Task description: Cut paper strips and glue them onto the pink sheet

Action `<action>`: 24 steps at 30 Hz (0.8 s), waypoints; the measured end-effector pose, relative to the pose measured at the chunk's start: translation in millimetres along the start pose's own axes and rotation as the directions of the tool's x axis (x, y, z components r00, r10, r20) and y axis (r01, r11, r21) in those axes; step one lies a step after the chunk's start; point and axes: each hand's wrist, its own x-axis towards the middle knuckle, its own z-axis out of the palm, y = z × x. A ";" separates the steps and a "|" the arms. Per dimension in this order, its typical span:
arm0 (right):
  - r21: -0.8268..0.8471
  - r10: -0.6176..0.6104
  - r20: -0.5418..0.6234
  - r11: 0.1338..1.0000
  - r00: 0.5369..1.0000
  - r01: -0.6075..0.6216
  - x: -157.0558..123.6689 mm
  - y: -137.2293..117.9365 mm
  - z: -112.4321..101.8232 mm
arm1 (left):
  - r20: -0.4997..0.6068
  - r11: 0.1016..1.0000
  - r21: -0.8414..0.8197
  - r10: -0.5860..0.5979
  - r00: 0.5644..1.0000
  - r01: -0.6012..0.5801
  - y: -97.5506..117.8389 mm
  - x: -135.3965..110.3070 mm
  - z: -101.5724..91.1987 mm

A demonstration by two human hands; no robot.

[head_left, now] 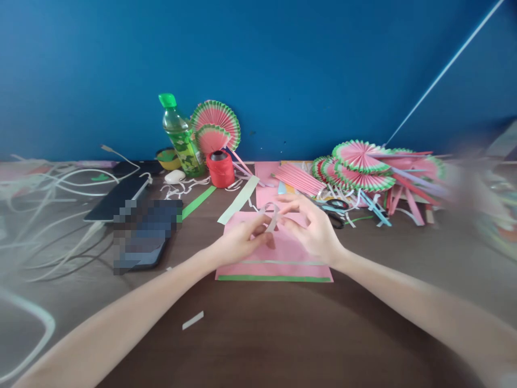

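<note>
A thin, pale, curled strip [273,220] is held above the pink sheet of paper [291,271]. My left hand [242,238] pinches it between thumb and fingers. On the other side, my right hand [313,229] has its thumb and fingertips closed at the strip's edge; the exact contact is too small to make out. Along the near edge of the pink sheet runs a green strip [274,278], with a narrow whitish strip [283,263] across the paper a little farther up. Both hands cover part of the sheet.
Behind my right hand lie black-handled scissors [338,205] and several folded pink-green paper fans [361,156]. A red thread spool [221,170] and a green-capped bottle [181,137] stand at the back. To the left are a phone [151,237], a dark tablet-like device [119,196] and white cables.
</note>
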 end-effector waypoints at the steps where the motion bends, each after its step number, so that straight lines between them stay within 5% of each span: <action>1: -0.001 0.007 -0.035 1.000 0.999 -0.007 1.6 -0.7 -1.3 | -0.044 0.999 0.039 -0.006 0.999 0.008 1.4 0.1 -0.7; 6: 0.108 0.093 -0.098 0.991 0.991 -0.083 5.3 2.3 -3.7 | -0.265 0.953 0.301 0.049 0.963 0.035 8.1 -0.3 -2.8; 10: 0.161 0.212 -0.067 0.967 0.975 -0.199 5.7 1.0 -3.4 | -0.340 0.917 0.393 0.070 0.938 0.075 10.8 -1.5 -2.7; 18: 0.288 0.302 -0.009 0.914 0.953 -0.286 7.4 -8.0 -6.0 | -0.335 0.924 0.371 0.040 0.941 0.093 16.2 -3.9 -3.9; 24: 0.253 0.273 -0.045 0.934 0.961 -0.253 9.7 -9.5 -9.4 | -0.256 0.986 0.141 -0.050 0.965 0.088 19.6 -2.3 -2.1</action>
